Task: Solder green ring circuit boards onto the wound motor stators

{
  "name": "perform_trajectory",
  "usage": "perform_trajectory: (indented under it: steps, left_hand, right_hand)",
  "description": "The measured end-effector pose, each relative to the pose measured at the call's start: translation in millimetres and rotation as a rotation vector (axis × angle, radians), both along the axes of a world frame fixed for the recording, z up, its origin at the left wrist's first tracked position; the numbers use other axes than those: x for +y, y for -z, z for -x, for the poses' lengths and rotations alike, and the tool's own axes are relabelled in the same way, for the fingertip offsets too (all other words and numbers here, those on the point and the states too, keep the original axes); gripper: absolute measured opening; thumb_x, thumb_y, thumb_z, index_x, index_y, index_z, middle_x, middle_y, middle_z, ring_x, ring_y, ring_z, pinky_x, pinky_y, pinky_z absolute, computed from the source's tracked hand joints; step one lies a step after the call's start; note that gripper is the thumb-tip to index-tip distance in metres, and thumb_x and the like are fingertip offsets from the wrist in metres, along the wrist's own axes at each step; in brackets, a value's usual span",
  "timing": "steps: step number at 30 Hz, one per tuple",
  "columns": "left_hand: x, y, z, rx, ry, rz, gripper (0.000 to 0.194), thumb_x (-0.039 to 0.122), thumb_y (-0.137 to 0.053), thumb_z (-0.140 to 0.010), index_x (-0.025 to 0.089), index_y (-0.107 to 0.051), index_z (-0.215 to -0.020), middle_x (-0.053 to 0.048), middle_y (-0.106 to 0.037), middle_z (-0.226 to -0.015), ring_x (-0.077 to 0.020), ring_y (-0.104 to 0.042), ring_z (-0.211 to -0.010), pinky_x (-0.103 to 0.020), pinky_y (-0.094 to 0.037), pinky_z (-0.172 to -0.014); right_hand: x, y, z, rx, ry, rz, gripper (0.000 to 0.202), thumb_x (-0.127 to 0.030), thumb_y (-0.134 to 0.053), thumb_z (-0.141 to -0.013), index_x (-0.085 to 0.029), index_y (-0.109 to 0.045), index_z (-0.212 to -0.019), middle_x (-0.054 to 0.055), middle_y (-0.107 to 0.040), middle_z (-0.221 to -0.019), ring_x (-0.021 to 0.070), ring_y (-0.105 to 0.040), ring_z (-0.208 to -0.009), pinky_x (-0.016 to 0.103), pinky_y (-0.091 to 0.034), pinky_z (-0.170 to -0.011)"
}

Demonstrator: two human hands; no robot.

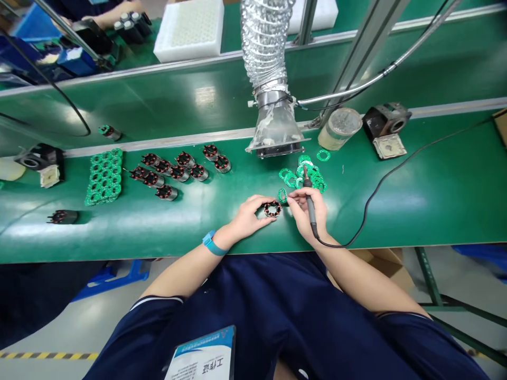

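Note:
My left hand [250,215] is closed around a motor stator [272,209] with copper windings, which stands on the green bench. In my right hand [311,214] lies a soldering iron [310,203], its tip pointing away from me and its cable trailing over my wrist. The thumb and forefinger of that hand also pinch a green ring-shaped circuit board [282,196], held upright just beside the stator. Beyond the right hand lies a loose pile of similar green ring boards [312,177].
Several stators [178,171] stand left of centre, near a stacked panel of green boards [104,177]. A fume duct [275,124] hangs ahead. At the right are a round tub [339,129] and an iron holder [387,126]. Across the divider, another person's arm [114,15] shows.

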State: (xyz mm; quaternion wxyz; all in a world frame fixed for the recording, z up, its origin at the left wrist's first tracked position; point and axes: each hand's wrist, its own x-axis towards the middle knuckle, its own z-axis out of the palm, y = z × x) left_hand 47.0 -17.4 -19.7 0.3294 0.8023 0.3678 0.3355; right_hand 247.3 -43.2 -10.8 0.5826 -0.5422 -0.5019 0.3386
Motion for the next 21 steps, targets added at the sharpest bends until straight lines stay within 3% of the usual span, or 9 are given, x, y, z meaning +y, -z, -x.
perform_trajectory:
  steps: [3,7,11,14,21]
  left_hand:
    - [0,-0.4,-2,-0.001,-0.015,-0.029,0.048,0.039,-0.08,-0.086,0.02,-0.061,-0.126,-0.012,-0.071,-0.121,-0.0245,-0.067,-0.115,-0.044,-0.055,-0.101]
    - [-4,4.0,-8,0.033,-0.08,-0.089,0.061,0.051,-0.086,-0.077,0.019,-0.06,-0.121,-0.013,-0.069,-0.116,-0.0284,-0.066,-0.113,-0.048,-0.055,-0.099]
    - [-9,10.5,-12,0.023,-0.199,-0.045,0.061,0.04,-0.083,-0.083,0.02,-0.051,-0.131,-0.012,-0.068,-0.119,-0.0269,-0.067,-0.115,-0.045,-0.054,-0.099]
    - [-9,12.4,-12,-0.008,-0.179,-0.041,0.068,0.038,-0.085,-0.081,0.02,-0.047,-0.134,-0.012,-0.067,-0.123,-0.0265,-0.067,-0.117,-0.044,-0.054,-0.1]
    - [-5,9.0,-11,0.05,-0.125,-0.057,0.051,0.035,-0.08,-0.087,0.02,-0.053,-0.127,-0.011,-0.069,-0.121,-0.0261,-0.066,-0.115,-0.044,-0.053,-0.099]
  right_hand:
    - [3,-2.1,6,0.042,-0.025,-0.026,0.031,-0.035,-0.076,-0.087,-0.025,-0.056,-0.109,0.005,-0.071,-0.103,0.0181,-0.073,-0.089,0.037,-0.061,-0.087]
    - [4,-0.8,8,-0.055,0.009,-0.02,0.024,-0.032,-0.073,-0.09,-0.024,-0.058,-0.108,0.004,-0.071,-0.1,0.0175,-0.073,-0.088,0.035,-0.061,-0.084]
    - [-2,3.4,7,0.018,0.088,-0.1,0.027,-0.026,-0.074,-0.089,-0.025,-0.056,-0.109,0.002,-0.071,-0.101,0.017,-0.075,-0.085,0.036,-0.063,-0.084]
    - [-11,7.6,7,0.004,0.126,-0.148,0.03,-0.022,-0.075,-0.088,-0.026,-0.055,-0.109,0.002,-0.072,-0.103,0.0173,-0.076,-0.087,0.037,-0.065,-0.083]
    - [-28,9.1,0,-0.143,0.05,-0.239,0.023,-0.021,-0.071,-0.091,-0.026,-0.056,-0.108,0.004,-0.073,-0.102,0.021,-0.076,-0.095,0.044,-0.066,-0.088]
